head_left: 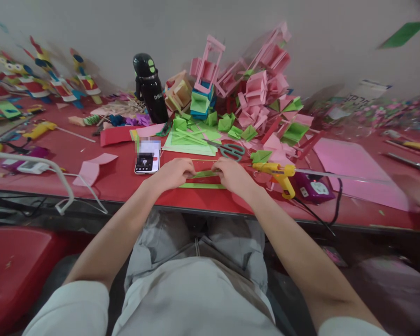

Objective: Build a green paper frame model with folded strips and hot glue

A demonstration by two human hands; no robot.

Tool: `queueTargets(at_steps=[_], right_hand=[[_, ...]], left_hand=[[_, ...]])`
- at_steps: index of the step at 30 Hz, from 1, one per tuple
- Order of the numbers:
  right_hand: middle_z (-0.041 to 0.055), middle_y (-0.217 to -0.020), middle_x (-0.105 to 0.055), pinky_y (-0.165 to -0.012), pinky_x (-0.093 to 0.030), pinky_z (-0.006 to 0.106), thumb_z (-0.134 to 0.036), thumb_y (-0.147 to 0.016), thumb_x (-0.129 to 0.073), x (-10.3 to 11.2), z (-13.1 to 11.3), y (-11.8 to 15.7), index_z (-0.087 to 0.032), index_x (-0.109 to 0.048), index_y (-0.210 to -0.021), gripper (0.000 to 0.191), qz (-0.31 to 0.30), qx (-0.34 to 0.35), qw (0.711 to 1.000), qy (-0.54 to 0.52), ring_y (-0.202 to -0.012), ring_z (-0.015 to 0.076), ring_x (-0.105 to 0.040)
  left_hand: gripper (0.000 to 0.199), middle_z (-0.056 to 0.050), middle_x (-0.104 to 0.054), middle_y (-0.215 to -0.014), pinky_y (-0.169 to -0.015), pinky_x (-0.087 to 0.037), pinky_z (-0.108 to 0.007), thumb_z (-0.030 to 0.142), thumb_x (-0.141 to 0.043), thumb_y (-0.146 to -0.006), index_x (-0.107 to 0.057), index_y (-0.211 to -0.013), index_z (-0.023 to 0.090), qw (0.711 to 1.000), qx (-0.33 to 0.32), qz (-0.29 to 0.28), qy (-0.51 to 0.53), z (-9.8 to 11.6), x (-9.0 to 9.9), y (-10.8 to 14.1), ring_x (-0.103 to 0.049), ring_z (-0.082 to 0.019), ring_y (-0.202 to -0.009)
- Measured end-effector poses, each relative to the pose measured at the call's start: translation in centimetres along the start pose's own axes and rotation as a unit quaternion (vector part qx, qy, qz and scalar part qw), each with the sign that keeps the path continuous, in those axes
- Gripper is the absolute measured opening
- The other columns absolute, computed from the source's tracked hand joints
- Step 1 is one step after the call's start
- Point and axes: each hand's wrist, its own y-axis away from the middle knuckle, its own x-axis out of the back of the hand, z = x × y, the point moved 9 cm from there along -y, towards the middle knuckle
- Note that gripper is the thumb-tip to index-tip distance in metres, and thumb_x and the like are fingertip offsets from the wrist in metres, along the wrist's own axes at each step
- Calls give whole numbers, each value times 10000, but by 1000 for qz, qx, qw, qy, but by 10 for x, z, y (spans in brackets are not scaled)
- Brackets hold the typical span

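Observation:
Between my two hands lies a narrow green paper strip, low over the red table. My left hand pinches its left end with curled fingers. At the right end, my right hand has its fingers closed on the same strip. A second, longer green strip lies flat just in front, near the table's front edge. Behind my right hand are grey-handled scissors, resting by a stack of light green paper. The fingertips of both hands are partly hidden.
A phone lies left of my left hand, with a black bottle behind it. To the right are a yellow glue gun and a purple box with cables. Folded pink paper pieces are piled at the back.

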Motion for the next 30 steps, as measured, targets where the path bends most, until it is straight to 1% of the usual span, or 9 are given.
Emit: queueTargets(at_steps=[6,9,14,16,19,21,24,26,30], right_hand=[[89,-975,-684,-849,-445,298,14,-850,-514,1,0,-6,-140,-723,-934,273,0,0,1000,-6,-941,202,-620],[87,-956,-665,-835,-444,301,1,-860,-519,-1,2,-7,-139,-712,-933,250,20,-8,1000,-1,-917,203,-606],[133,-1042,-664,-911,-459,361,16,-887,-420,-6,-8,5,-126,-729,-986,354,26,-21,998,62,-1004,247,-586],[155,-1118,-658,-933,-474,382,-8,-911,-401,-7,-16,13,-117,-734,-1028,369,14,-35,996,79,-1069,270,-577],[162,-1199,-642,-935,-507,398,-152,-995,-405,-6,-25,25,-128,-727,-1108,342,17,-65,995,77,-1131,295,-572],[157,-1266,-631,-921,-532,410,-259,-1026,-412,-5,-26,32,-148,-707,-1192,357,33,-85,993,71,-1155,304,-574],[147,-1374,-605,-943,-546,433,-354,-1043,-396,-7,-24,41,-169,-664,-1307,419,60,-92,991,70,-1227,319,-560],[140,-1426,-587,-1033,-513,455,-382,-1053,-374,-9,-22,46,-173,-639,-1360,456,78,-87,990,74,-1272,321,-553],[148,-1487,-547,-1203,-371,485,-406,-1060,-373,-11,-18,54,-179,-613,-1414,484,98,-88,988,79,-1347,316,-548]], left_hand=[[409,-62,-709,-1033,-802,-531,-267,-24,-483,-804,-795,-967,185,999,-8,17,26,-8,0,-2,-674,-152,-864],[389,-65,-699,-1067,-852,-539,-293,6,-485,-840,-793,-986,194,999,9,31,-32,-10,-3,-1,-671,-182,-940],[497,-98,-657,-1202,-951,-527,-358,4,-421,-872,-731,-1207,201,980,53,35,-190,7,-13,15,-629,-252,-1108],[492,-126,-622,-1275,-952,-539,-368,43,-397,-914,-676,-1294,180,973,87,29,-211,14,-16,23,-630,-269,-1134],[446,-158,-583,-1356,-960,-557,-419,195,-375,-996,-604,-1376,147,971,115,29,-206,23,-21,31,-643,-314,-1158],[470,-176,-556,-1421,-1057,-515,-474,271,-382,-1014,-558,-1427,133,971,115,50,-204,29,-24,34,-606,-354,-1256],[523,-180,-510,-1518,-1209,-352,-568,374,-428,-1013,-526,-1472,143,965,120,85,-215,31,-30,40,-432,-429,-1448],[548,-139,-475,-1578,-1228,-302,-609,423,-434,-1012,-511,-1501,189,962,136,98,-215,29,-34,45,-362,-462,-1488],[577,-64,-417,-1640,-1214,-274,-683,455,-443,-1004,-477,-1544,252,961,160,93,-204,25,-37,52,-301,-514,-1502]])
